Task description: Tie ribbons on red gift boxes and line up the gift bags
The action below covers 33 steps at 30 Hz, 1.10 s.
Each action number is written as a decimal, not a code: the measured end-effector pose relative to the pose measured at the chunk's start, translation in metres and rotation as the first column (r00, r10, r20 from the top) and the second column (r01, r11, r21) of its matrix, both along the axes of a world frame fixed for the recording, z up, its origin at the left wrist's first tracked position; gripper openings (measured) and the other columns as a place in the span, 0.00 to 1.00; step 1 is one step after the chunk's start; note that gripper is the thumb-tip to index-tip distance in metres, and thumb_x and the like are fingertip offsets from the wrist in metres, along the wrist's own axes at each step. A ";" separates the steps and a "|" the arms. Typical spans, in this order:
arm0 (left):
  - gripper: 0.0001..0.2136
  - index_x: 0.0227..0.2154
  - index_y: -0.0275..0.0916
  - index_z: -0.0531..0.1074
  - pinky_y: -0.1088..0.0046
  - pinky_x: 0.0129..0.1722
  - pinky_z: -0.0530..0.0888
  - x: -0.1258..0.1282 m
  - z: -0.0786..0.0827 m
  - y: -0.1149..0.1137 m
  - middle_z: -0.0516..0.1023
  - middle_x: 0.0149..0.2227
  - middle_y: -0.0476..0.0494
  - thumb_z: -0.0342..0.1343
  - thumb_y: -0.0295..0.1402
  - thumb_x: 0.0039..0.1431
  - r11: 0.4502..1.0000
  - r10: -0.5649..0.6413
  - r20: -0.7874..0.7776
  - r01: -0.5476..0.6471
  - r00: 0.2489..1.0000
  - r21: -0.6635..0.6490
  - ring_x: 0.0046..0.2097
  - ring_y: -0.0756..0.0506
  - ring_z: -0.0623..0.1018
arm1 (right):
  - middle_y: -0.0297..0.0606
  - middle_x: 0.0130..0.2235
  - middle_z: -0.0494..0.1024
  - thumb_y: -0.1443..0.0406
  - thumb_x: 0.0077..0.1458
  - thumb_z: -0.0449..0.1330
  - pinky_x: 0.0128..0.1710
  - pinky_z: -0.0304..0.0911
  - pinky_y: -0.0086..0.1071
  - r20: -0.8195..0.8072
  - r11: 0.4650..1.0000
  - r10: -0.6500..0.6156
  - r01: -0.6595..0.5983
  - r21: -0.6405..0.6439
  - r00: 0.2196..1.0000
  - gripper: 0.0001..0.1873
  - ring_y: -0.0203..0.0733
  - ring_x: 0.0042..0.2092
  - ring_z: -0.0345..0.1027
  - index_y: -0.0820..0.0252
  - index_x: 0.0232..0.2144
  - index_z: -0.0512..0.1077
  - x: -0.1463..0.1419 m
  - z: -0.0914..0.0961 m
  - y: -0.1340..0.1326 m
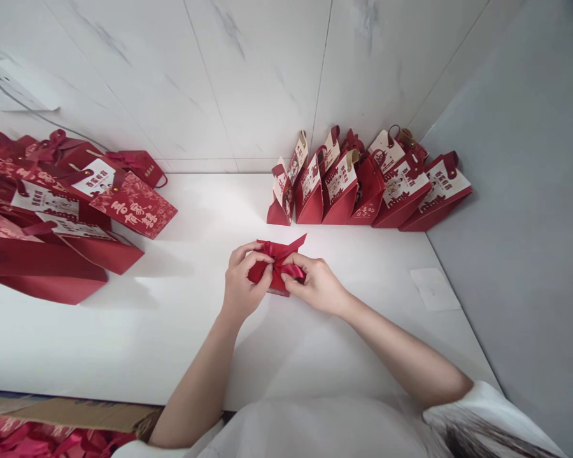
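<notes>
A small red gift box (279, 291) stands on the white table in front of me, with a shiny red ribbon (293, 247) at its top. My left hand (245, 280) pinches the ribbon near its middle from the left, thumb and forefinger close together. From the right, my right hand (318, 283) holds a loop of the same ribbon between thumb and fingers. One pointed ribbon end sticks up to the right beyond the fingers. My hands cover much of the box's top and sides.
Several red and white gift boxes (340, 191) line the wall at the back right. More red gift boxes (76, 254) crowd the left. A white paper slip (434, 289) lies near the right edge. Below left, a cardboard box (76, 410) holds red ribboned items.
</notes>
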<state>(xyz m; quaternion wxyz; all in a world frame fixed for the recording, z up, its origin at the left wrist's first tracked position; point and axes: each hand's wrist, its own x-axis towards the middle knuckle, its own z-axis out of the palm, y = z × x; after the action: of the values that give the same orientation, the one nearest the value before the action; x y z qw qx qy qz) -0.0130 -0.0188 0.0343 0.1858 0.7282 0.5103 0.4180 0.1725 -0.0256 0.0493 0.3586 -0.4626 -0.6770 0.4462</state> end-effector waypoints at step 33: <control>0.07 0.39 0.44 0.76 0.58 0.58 0.69 -0.009 0.009 0.002 0.71 0.55 0.42 0.57 0.31 0.59 0.991 -0.034 0.007 0.035 0.999 -0.133 0.58 0.41 0.71 | 0.40 0.45 0.73 0.57 0.65 0.55 0.54 0.61 0.40 0.030 0.959 -0.118 0.105 0.265 0.993 0.12 0.45 0.50 0.68 0.54 0.36 0.75 0.034 0.012 0.019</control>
<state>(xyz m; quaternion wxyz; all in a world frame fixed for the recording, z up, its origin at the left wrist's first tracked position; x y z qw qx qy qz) -0.0215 -0.0168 0.0428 0.2423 0.7219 0.5240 0.3816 0.2066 -0.0066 0.0618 0.4257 -0.4585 -0.7110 0.3210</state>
